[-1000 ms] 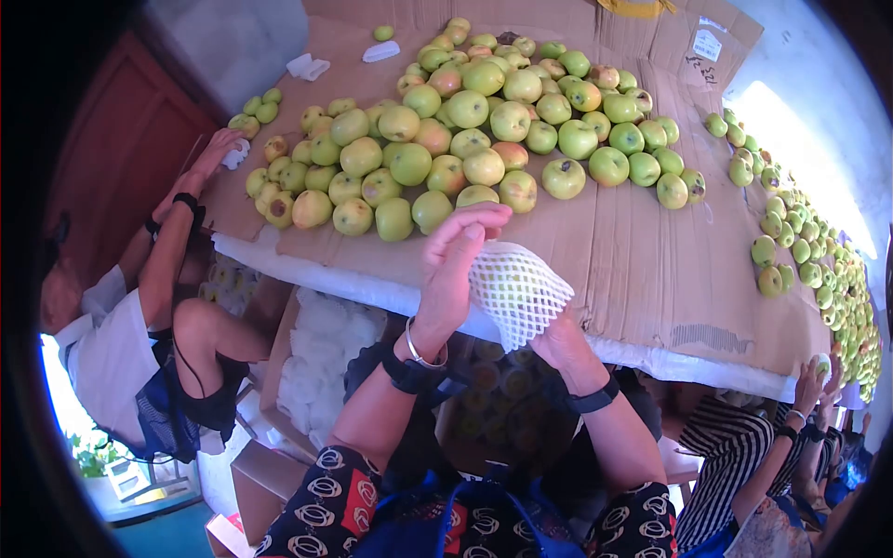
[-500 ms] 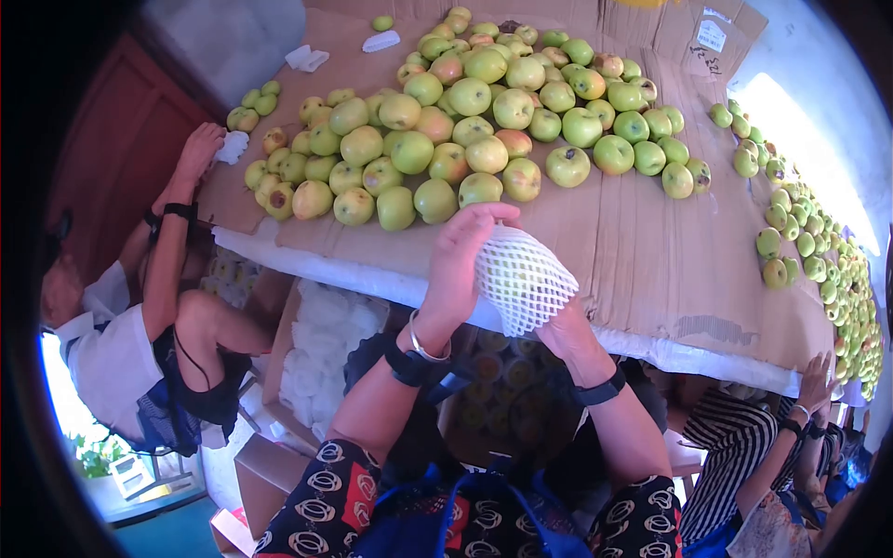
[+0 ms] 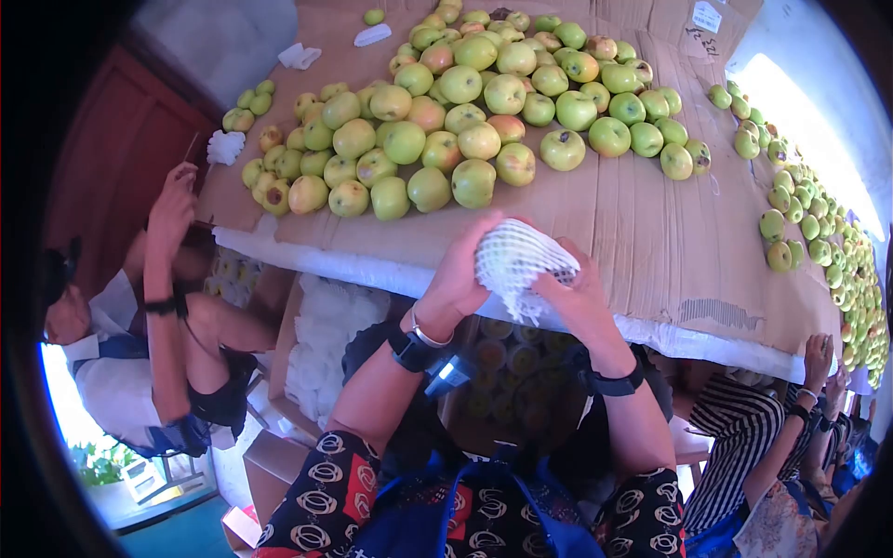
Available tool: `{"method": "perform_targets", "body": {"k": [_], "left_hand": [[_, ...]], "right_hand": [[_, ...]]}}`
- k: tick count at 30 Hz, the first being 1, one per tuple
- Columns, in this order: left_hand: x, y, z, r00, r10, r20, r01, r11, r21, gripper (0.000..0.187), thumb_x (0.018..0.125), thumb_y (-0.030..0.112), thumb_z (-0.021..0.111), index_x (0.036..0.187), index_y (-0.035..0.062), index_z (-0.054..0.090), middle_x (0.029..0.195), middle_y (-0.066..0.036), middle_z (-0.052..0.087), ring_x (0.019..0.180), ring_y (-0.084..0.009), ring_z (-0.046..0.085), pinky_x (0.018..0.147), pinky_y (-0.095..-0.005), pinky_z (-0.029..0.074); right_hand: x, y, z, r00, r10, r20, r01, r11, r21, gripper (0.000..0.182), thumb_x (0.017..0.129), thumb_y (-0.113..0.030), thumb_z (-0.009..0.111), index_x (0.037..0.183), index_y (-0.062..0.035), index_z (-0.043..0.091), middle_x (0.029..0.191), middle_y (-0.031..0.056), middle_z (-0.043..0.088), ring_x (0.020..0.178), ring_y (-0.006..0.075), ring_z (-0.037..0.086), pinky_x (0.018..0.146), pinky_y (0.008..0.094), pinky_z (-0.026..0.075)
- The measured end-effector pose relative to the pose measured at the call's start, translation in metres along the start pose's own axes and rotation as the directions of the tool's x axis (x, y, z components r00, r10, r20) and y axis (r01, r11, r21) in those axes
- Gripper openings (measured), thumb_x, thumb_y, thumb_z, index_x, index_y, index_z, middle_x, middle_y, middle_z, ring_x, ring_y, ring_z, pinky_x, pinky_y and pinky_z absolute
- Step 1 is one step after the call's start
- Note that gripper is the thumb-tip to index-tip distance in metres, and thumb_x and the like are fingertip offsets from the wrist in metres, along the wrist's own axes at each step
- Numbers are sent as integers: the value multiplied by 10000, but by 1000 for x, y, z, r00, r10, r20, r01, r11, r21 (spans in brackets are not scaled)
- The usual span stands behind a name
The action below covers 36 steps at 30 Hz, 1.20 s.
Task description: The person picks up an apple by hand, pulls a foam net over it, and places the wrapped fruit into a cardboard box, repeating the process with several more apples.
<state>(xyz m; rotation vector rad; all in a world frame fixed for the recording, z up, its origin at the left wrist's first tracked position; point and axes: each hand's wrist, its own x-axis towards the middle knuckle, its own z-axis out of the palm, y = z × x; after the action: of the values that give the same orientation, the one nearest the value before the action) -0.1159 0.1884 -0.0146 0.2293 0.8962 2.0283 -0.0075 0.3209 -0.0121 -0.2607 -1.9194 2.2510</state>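
Just over the near edge of the cardboard-covered table [image 3: 633,251], an apple in a white foam net [image 3: 519,259] is held between my two hands. My left hand [image 3: 458,272] wraps round its left side. On the right, the fingers of my right hand [image 3: 584,296] close on the net's side and lower edge, where loose mesh hangs down. The mesh covers most of the fruit. A heap of green apples [image 3: 405,144], some blushed red and a few with brown spots, lies beyond my hands.
Below the table edge stand a box of white foam nets [image 3: 326,344] and a box of apples [image 3: 512,381]. A seated co-worker [image 3: 130,372] is at the left with one hand raised. Other people sit at the right near more apples [image 3: 828,242].
My right hand has moved up from beneath the net to its right side, and the net is bunched shorter round the apple. The co-worker's hand at left has left the white netting.
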Motion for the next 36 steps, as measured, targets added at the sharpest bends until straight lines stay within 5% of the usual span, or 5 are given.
{"method": "perform_targets", "body": {"k": [5,7,10,16,36], "left_hand": [[-14,9,25,963,263,-64,-262,965,20,453,915,335,383,1135,-38,514,1117,-193,578,1032,-280,571,898,-380,464],[-1,6,13,999,-20,31,31,907,-420,488,908,375,383,1152,-26,516,1126,-184,580,1017,-297,577,912,-396,456],[0,-3,13,992,-23,124,80,876,-476,437,910,352,399,1108,-9,547,1071,-140,610,975,-268,594,909,-385,451],[3,-26,11,991,-32,-127,-10,948,-318,335,932,281,403,1050,10,561,992,-100,634,913,-208,612,847,-349,475],[4,-30,10,971,166,-171,-161,986,42,364,946,276,350,1093,-7,525,1024,-107,610,938,-178,599,853,-313,476]], "right_hand": [[-2,-9,-20,994,108,-13,-93,905,416,333,798,-199,646,1040,4,541,910,52,603,795,104,545,693,237,436],[-3,-16,-14,906,-182,-383,275,940,204,284,799,-202,643,1005,-20,571,1082,108,563,946,143,527,821,306,428],[-9,-17,-16,787,-580,-211,512,805,-301,270,765,-175,664,977,-26,586,1249,170,465,1141,251,450,955,399,356],[-9,-16,-4,825,-564,-25,320,504,-803,431,583,-190,763,926,-4,581,1381,242,285,1280,458,240,1004,501,257],[-1,-3,1,847,-530,-47,247,470,-847,543,536,-271,781,977,0,612,1410,238,217,1282,499,198,981,563,247]]}}
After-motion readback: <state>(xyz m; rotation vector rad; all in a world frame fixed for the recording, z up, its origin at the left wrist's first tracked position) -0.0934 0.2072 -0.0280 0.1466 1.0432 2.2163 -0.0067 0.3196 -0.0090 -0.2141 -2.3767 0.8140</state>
